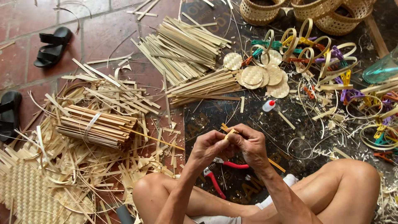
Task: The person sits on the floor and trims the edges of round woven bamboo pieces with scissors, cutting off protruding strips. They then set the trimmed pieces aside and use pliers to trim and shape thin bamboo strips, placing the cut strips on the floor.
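A thin pale bamboo strip (230, 133) is pinched between the fingertips of the left hand (210, 146) and right hand (250, 144), both closed on it above the dark floor mat (207, 116). The grip is best kept near the bend; red-handled pliers (224, 172) lie beneath.

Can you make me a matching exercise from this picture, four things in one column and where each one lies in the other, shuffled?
Things:
1. red-handled pliers
2. black sandal
3. woven baskets
4. tied bundle of bamboo strips

Places:
A. top edge, right of centre
B. left of the hands, on loose strips
C. on the mat under the hands
D. upper left, on the red tiles

Pairs: 1-C, 2-D, 3-A, 4-B

The left hand and right hand pinch a thin bamboo strip together.
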